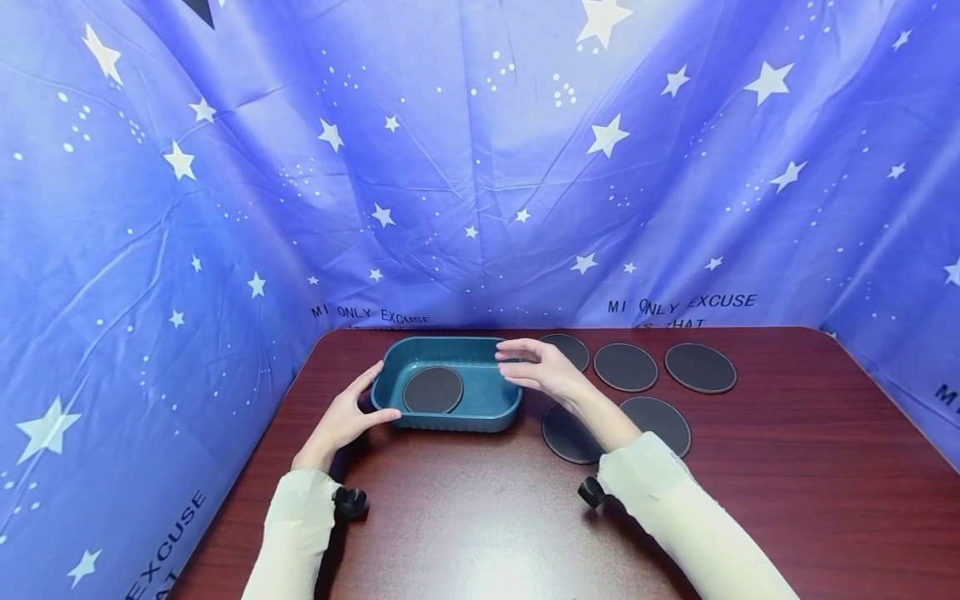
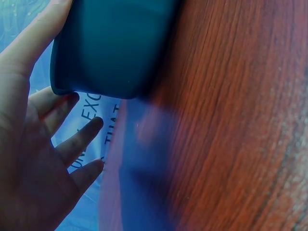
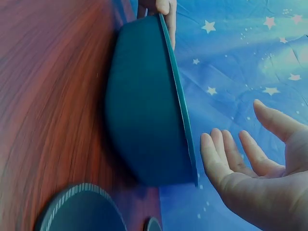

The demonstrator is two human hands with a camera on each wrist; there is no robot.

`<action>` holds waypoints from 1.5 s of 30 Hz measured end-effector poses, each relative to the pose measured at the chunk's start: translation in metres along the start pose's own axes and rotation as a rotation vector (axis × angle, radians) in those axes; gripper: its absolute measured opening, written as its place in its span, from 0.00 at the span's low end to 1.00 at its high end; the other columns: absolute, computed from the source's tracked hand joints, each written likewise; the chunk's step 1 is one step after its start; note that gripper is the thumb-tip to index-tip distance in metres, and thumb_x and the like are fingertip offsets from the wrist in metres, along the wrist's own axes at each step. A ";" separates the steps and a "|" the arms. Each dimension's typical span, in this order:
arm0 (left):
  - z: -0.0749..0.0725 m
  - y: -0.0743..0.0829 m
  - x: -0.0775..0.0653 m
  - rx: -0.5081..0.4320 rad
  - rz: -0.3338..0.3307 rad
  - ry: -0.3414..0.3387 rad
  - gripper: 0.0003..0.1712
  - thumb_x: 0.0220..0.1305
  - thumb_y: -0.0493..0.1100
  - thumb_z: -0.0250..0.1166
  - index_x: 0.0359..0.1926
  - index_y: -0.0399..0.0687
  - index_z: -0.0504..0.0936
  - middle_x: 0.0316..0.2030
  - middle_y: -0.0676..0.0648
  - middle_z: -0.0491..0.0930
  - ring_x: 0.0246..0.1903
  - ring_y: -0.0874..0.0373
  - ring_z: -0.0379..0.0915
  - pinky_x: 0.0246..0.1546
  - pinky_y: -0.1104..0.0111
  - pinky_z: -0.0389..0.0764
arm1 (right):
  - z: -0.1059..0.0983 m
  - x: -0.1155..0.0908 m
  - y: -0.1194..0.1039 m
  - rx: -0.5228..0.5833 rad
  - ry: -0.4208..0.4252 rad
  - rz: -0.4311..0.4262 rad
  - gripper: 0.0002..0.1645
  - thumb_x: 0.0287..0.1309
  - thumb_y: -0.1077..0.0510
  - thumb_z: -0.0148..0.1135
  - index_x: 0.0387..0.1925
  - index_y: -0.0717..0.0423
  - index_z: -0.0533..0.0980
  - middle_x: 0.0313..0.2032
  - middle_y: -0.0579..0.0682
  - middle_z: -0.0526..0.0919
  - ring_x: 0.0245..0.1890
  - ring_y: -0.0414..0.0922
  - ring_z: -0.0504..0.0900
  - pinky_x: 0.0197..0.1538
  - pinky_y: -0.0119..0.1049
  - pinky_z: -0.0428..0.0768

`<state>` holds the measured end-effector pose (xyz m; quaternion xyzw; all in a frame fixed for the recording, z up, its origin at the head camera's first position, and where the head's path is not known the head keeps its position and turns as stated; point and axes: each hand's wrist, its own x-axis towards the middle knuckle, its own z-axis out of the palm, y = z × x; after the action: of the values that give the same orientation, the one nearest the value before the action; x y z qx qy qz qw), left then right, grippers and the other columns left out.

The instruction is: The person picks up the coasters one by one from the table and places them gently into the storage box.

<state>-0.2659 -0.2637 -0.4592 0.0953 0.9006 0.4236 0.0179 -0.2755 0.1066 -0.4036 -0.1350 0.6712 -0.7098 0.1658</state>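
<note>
A teal plastic basin (image 1: 457, 423) with rounded corners stands on the table's left half. Inside it, towards the left, lies one black round coaster (image 1: 433, 390) with a stitched edge. My left hand (image 1: 348, 417) holds the basin's left end, thumb on the near rim and index finger at the far corner; its other fingers spread loosely in the left wrist view. Over the basin's right end hovers my right hand (image 1: 551, 371), fingers loosely bent. In the right wrist view that hand (image 3: 260, 168) holds nothing and is apart from the basin wall (image 3: 144, 106).
Several more black coasters lie on the table right of the basin: two in the back row (image 1: 626, 367) (image 1: 701, 367), another coaster (image 1: 573, 348) partly behind my right hand, and front coasters (image 1: 566, 433) (image 1: 663, 421) partly under my right forearm. A starry blue curtain (image 1: 480, 167) encloses the brown table (image 1: 787, 467).
</note>
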 end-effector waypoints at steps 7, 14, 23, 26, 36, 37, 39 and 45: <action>0.000 -0.001 0.001 0.007 0.013 0.003 0.55 0.54 0.54 0.76 0.78 0.58 0.56 0.77 0.46 0.56 0.72 0.40 0.59 0.72 0.41 0.58 | -0.033 -0.020 -0.002 -0.003 0.031 -0.042 0.34 0.65 0.70 0.59 0.70 0.73 0.60 0.66 0.74 0.67 0.48 0.34 0.84 0.60 0.40 0.80; 0.001 -0.001 0.000 0.014 0.048 0.003 0.55 0.54 0.54 0.76 0.78 0.55 0.57 0.77 0.44 0.57 0.71 0.39 0.61 0.72 0.42 0.59 | -0.069 -0.037 -0.005 0.057 0.079 -0.086 0.34 0.67 0.72 0.55 0.70 0.77 0.56 0.49 0.43 0.81 0.47 0.32 0.84 0.55 0.31 0.82; -0.001 0.000 0.003 -0.002 0.036 0.003 0.56 0.53 0.55 0.77 0.78 0.57 0.57 0.77 0.46 0.56 0.72 0.41 0.60 0.72 0.42 0.59 | -0.112 -0.055 -0.009 0.142 0.113 -0.132 0.27 0.67 0.71 0.56 0.66 0.70 0.64 0.47 0.41 0.85 0.46 0.34 0.86 0.53 0.30 0.83; 0.000 -0.001 0.004 0.004 0.041 0.004 0.55 0.53 0.54 0.77 0.78 0.56 0.57 0.77 0.46 0.57 0.72 0.41 0.60 0.72 0.42 0.59 | -0.126 -0.062 -0.008 0.219 0.106 -0.171 0.20 0.68 0.72 0.54 0.59 0.60 0.73 0.46 0.43 0.86 0.46 0.36 0.87 0.53 0.31 0.83; 0.000 -0.002 0.003 0.012 0.044 0.006 0.55 0.54 0.53 0.76 0.78 0.54 0.57 0.77 0.44 0.57 0.72 0.40 0.60 0.72 0.42 0.59 | -0.169 -0.080 -0.008 0.359 0.146 -0.270 0.21 0.66 0.76 0.50 0.51 0.56 0.80 0.44 0.49 0.88 0.45 0.41 0.88 0.49 0.32 0.85; 0.000 -0.002 0.003 0.013 0.044 0.006 0.55 0.54 0.53 0.76 0.78 0.54 0.57 0.77 0.44 0.57 0.72 0.40 0.60 0.72 0.42 0.59 | -0.173 -0.083 -0.007 0.368 0.154 -0.278 0.21 0.66 0.77 0.50 0.51 0.56 0.80 0.44 0.49 0.88 0.44 0.41 0.89 0.49 0.32 0.85; -0.001 -0.002 0.002 0.013 0.044 0.008 0.55 0.54 0.53 0.76 0.77 0.54 0.57 0.77 0.44 0.57 0.72 0.40 0.61 0.72 0.42 0.59 | -0.183 -0.087 -0.005 0.386 0.176 -0.288 0.21 0.66 0.77 0.50 0.51 0.56 0.80 0.44 0.49 0.88 0.44 0.41 0.89 0.49 0.32 0.85; 0.000 -0.003 0.002 0.015 0.047 0.011 0.54 0.54 0.53 0.76 0.77 0.54 0.58 0.77 0.44 0.57 0.71 0.40 0.62 0.72 0.42 0.59 | -0.207 -0.096 0.008 0.321 0.322 -0.256 0.22 0.61 0.75 0.59 0.52 0.53 0.80 0.43 0.44 0.89 0.44 0.36 0.88 0.48 0.31 0.85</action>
<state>-0.2680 -0.2654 -0.4611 0.1145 0.9014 0.4175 0.0023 -0.2737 0.3340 -0.4217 -0.0761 0.5453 -0.8346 -0.0149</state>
